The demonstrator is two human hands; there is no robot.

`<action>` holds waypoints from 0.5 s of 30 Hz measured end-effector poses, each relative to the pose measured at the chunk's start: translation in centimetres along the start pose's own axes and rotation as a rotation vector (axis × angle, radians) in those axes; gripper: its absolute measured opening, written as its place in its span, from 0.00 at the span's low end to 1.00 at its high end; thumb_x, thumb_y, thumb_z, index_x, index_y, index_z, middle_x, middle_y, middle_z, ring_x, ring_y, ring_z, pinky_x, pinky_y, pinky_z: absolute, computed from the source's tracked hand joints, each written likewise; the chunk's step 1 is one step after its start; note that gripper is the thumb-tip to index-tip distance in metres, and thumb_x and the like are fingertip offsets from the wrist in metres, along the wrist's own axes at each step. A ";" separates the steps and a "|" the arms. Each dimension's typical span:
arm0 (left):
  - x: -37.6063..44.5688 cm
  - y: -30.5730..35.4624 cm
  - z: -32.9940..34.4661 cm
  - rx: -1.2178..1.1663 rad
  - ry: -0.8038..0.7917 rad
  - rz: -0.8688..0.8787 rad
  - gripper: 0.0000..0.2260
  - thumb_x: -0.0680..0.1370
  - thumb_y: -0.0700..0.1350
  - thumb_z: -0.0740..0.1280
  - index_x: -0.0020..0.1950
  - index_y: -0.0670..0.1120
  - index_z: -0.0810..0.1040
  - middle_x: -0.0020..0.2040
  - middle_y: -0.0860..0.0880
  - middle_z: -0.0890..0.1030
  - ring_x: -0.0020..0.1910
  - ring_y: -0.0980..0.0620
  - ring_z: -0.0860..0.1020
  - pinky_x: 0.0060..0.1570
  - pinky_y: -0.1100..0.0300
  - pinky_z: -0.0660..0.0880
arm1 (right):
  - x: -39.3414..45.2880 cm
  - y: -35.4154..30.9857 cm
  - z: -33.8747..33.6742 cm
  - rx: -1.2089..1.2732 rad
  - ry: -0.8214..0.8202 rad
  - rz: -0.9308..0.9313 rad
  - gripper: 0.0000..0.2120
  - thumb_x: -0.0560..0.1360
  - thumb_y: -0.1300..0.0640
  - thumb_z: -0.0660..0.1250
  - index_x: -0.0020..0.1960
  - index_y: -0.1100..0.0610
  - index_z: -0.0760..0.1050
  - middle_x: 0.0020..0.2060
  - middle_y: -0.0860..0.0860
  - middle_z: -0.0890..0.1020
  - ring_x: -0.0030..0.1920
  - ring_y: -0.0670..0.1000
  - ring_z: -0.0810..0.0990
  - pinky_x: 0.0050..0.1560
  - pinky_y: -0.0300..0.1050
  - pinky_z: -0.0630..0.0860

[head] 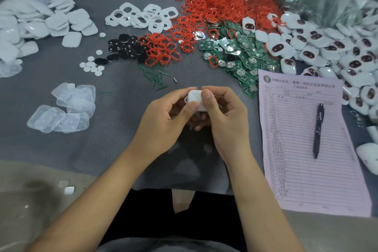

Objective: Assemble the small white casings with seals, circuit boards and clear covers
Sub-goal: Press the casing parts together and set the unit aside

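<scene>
Both hands hold one small white casing (195,99) above the grey table, near its front edge. My left hand (163,120) grips it from the left, thumb on its lower side. My right hand (223,114) pinches it from the right, thumb pressed on its top face. Most of the casing is hidden by the fingers. Red seal rings (212,8) lie heaped at the back centre. Green circuit boards (239,55) spread in front of them. Clear covers (67,108) lie stacked at the left front.
White casings with dark windows (327,51) pile up at the right. White frames (141,16), black parts (124,47), small white discs (92,65) and frosted lids (30,26) lie to the left. A printed form (296,139) with a pen (318,129) sits at the right.
</scene>
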State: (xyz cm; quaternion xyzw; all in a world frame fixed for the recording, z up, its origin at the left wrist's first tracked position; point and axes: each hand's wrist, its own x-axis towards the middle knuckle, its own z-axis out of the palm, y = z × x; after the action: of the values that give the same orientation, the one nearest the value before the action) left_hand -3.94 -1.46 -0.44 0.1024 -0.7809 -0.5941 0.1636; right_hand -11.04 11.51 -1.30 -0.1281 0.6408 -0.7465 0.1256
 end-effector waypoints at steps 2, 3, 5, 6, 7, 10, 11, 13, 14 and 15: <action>-0.1 -0.1 0.0 0.015 0.043 -0.003 0.12 0.83 0.44 0.67 0.66 0.48 0.80 0.50 0.57 0.86 0.46 0.61 0.84 0.48 0.68 0.78 | 0.0 -0.2 0.0 0.021 -0.046 0.019 0.05 0.81 0.57 0.69 0.56 0.54 0.82 0.41 0.53 0.84 0.35 0.51 0.82 0.31 0.44 0.81; -0.1 -0.1 -0.1 0.028 0.072 -0.005 0.11 0.84 0.45 0.67 0.66 0.48 0.80 0.51 0.57 0.86 0.47 0.61 0.84 0.49 0.65 0.79 | 0.0 -0.3 0.0 0.031 -0.081 0.032 0.07 0.82 0.57 0.69 0.59 0.53 0.82 0.41 0.51 0.84 0.36 0.50 0.83 0.33 0.44 0.82; -0.1 -0.3 -0.2 0.035 0.114 -0.022 0.10 0.84 0.46 0.65 0.65 0.49 0.80 0.51 0.56 0.86 0.48 0.59 0.84 0.51 0.57 0.82 | 0.0 -0.5 0.0 0.010 -0.132 0.044 0.11 0.82 0.60 0.69 0.63 0.51 0.80 0.41 0.51 0.83 0.37 0.52 0.83 0.35 0.44 0.83; 0.0 -0.4 -0.3 0.042 0.121 -0.030 0.10 0.85 0.47 0.65 0.65 0.49 0.80 0.50 0.55 0.86 0.47 0.58 0.84 0.51 0.53 0.82 | 0.0 -0.5 -0.1 -0.015 -0.139 0.043 0.12 0.82 0.60 0.69 0.64 0.51 0.80 0.40 0.54 0.82 0.37 0.53 0.82 0.35 0.44 0.83; -0.1 -0.4 -0.3 0.054 0.120 -0.034 0.11 0.85 0.48 0.65 0.65 0.48 0.80 0.50 0.54 0.86 0.47 0.56 0.84 0.50 0.51 0.82 | 0.0 -0.6 -0.1 -0.036 -0.136 0.044 0.12 0.82 0.61 0.69 0.64 0.52 0.80 0.39 0.56 0.82 0.36 0.54 0.81 0.35 0.45 0.82; -0.1 -0.6 -0.3 0.069 0.083 -0.019 0.12 0.86 0.48 0.63 0.65 0.47 0.81 0.46 0.52 0.86 0.42 0.53 0.84 0.46 0.52 0.81 | 0.1 -0.5 -0.1 -0.081 -0.108 0.046 0.10 0.81 0.62 0.69 0.62 0.58 0.79 0.32 0.51 0.80 0.31 0.49 0.77 0.29 0.45 0.80; -0.1 -0.6 -0.4 0.063 0.064 -0.014 0.11 0.86 0.49 0.63 0.65 0.49 0.80 0.45 0.52 0.85 0.41 0.53 0.84 0.45 0.54 0.81 | 0.1 -0.5 -0.1 -0.097 -0.102 0.041 0.09 0.82 0.62 0.69 0.62 0.59 0.78 0.31 0.49 0.80 0.28 0.48 0.76 0.26 0.45 0.79; 0.0 -0.5 -0.6 0.057 0.024 -0.014 0.13 0.85 0.51 0.62 0.67 0.50 0.79 0.44 0.51 0.85 0.40 0.53 0.84 0.46 0.56 0.81 | 0.0 -0.4 -0.1 -0.116 -0.098 0.028 0.07 0.82 0.61 0.68 0.60 0.60 0.78 0.30 0.49 0.80 0.25 0.48 0.74 0.21 0.43 0.75; 0.1 -0.5 -0.7 0.061 0.002 -0.016 0.16 0.84 0.52 0.62 0.70 0.49 0.78 0.43 0.50 0.85 0.40 0.54 0.84 0.47 0.58 0.81 | -0.1 -0.4 -0.2 -0.116 -0.099 0.025 0.06 0.83 0.60 0.67 0.59 0.59 0.78 0.30 0.49 0.80 0.24 0.48 0.74 0.20 0.43 0.74; 0.2 -0.5 -0.8 0.066 -0.023 -0.015 0.19 0.84 0.53 0.62 0.72 0.48 0.77 0.43 0.49 0.86 0.40 0.54 0.84 0.48 0.59 0.80 | 0.0 -0.5 -0.3 -0.109 -0.099 0.028 0.06 0.83 0.60 0.67 0.58 0.59 0.78 0.30 0.49 0.79 0.23 0.48 0.74 0.19 0.42 0.73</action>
State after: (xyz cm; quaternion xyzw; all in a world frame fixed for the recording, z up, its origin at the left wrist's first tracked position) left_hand -3.80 -2.40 -0.74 0.1069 -0.8011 -0.5703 0.1467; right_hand -11.13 11.89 -0.87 -0.1626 0.6752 -0.7014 0.1602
